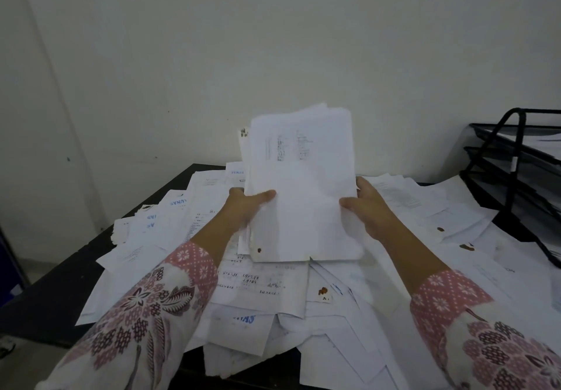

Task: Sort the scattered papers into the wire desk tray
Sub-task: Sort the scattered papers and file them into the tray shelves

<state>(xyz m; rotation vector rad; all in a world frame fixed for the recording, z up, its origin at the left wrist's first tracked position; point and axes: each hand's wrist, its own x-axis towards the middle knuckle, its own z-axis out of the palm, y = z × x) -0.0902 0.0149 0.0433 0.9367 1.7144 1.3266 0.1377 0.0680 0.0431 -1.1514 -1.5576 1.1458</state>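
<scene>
Matt white paper sheets, black wire-mesh metal tray, matt black tabletop.

Two hands, one wire tray (three tiers), one table.

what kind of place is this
Probably an office or records room. Printed papers cover a dark desk, a black wire tray stands at the right, and both hands hold a stack.

Single head-worn view, forward and down over the paper-strewn desk, close above.
</scene>
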